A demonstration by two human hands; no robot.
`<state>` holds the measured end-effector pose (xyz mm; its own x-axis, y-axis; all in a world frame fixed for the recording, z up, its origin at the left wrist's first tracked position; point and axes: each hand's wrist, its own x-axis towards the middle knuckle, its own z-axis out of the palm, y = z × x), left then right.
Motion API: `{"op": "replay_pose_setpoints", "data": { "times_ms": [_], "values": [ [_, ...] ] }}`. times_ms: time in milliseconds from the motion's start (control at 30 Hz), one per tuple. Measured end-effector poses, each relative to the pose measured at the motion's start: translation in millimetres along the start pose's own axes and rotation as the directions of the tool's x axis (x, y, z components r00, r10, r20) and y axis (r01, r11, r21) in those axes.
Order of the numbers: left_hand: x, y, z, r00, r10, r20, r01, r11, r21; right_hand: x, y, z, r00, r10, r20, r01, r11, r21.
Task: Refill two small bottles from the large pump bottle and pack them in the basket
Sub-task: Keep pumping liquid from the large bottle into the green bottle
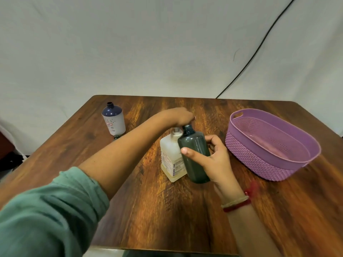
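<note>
At the table's (167, 210) centre the right hand (217, 164) wraps the dark small bottle (194, 154) at mid-body, neck beside the pump bottle's (171, 154) head, which the left hand (178, 116) covers, finger curl hidden; smooth light plastic, likely slippery if wetted: hold mid-body.

Dark wooden table (167, 210), plain white backdrop (130, 43), black cable (259, 47) trailing down
</note>
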<state>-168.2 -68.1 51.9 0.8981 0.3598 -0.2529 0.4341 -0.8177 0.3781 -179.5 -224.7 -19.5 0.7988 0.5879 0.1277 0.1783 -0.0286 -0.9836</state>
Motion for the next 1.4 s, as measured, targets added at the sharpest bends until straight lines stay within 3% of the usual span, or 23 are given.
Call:
{"op": "replay_pose_setpoints", "data": {
  "times_ms": [133, 467, 633, 1000, 1133, 1400],
  "values": [
    [-5.2, 1.0, 2.8, 1.0, -0.003, 0.017, 0.003, 1.0, -0.018, -3.9, 1.6, 1.3, 1.0, 0.013, -0.01, -0.012, 1.0, 0.018],
    [1.7, 1.8, 2.7, 0.998, -0.013, 0.069, 0.0, 0.983, 0.181, -4.2, 2.6, 1.9, 1.0, -0.004, 0.002, 0.004, 0.999, 0.042],
    [-0.7, 5.6, -5.2, 0.994, -0.009, 0.108, -0.013, 0.981, 0.194, -3.9, 0.6, 1.9, 1.0, -0.007, -0.012, 0.008, 0.999, 0.048],
    [-0.3, -1.1, -0.6, 0.997, 0.027, 0.077, -0.037, 0.991, 0.129, -7.2, -2.8, 3.6, 1.0, 0.001, -0.008, -0.001, 0.999, 0.039],
    [-5.7, 3.6, -7.8, 1.0, 0.016, 0.007, -0.016, 0.993, 0.116, -7.5, -8.3, 5.4, 1.0, -0.009, -0.024, 0.01, 0.999, 0.045],
    [-7.4, -0.1, -1.6, 0.996, 0.003, 0.085, -0.012, 0.995, 0.101, -12.8, -5.1, 8.9, 0.999, 0.012, -0.034, -0.011, 0.999, 0.032]
  ]
}}
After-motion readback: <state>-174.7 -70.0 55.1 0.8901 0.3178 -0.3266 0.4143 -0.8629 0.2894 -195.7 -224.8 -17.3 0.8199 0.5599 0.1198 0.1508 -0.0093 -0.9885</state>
